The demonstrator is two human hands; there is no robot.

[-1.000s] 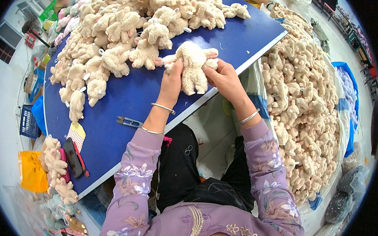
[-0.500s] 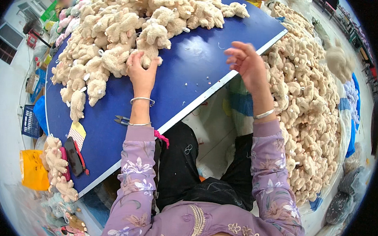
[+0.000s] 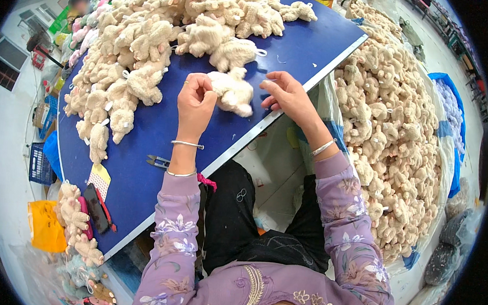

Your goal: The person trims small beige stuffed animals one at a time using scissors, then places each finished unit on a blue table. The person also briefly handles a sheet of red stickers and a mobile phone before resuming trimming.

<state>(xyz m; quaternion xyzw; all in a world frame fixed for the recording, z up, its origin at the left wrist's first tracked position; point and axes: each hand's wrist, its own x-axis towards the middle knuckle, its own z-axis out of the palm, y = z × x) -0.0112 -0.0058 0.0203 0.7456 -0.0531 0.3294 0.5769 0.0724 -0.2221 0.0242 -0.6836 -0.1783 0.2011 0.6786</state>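
A cream, curly-fleece stuffed toy [image 3: 235,96] is gripped at one end by the closed left hand [image 3: 195,102], just inside the near edge of the flat blue tabletop [image 3: 144,132].
From my remote post I judge it light, squashy and non-slip, best held round its plump middle; the right hand [image 3: 284,94] hovers open, apparently empty, beside it, a heap of matching cream toys [image 3: 145,37] beyond.
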